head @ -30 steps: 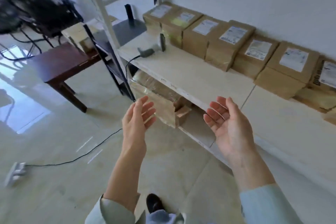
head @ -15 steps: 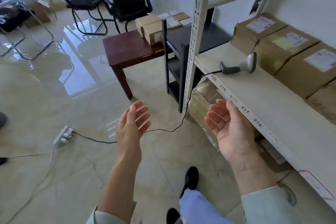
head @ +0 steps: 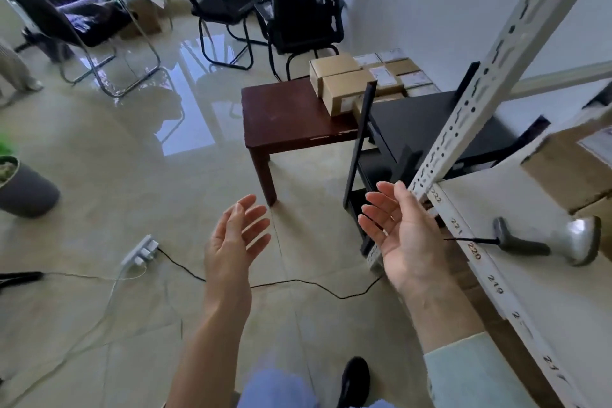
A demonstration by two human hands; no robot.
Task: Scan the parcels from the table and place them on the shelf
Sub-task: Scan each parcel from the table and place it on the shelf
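Several brown cardboard parcels with white labels lie on the far right part of a dark red wooden table. My left hand and my right hand hover empty above the floor, palms facing each other, fingers straight. On the white shelf board at the right lies a grey barcode scanner with a black cable. Parcels on the shelf show at the right edge. My right hand is just left of the shelf's white upright.
A black side rack stands between the table and the shelf. A white power strip and cables cross the glossy floor. Black chairs stand at the back, a grey plant pot at the left.
The view has swung left from the shelf parcels toward the table. Both hands stay empty and held apart; the table and its parcels have come nearer to centre.
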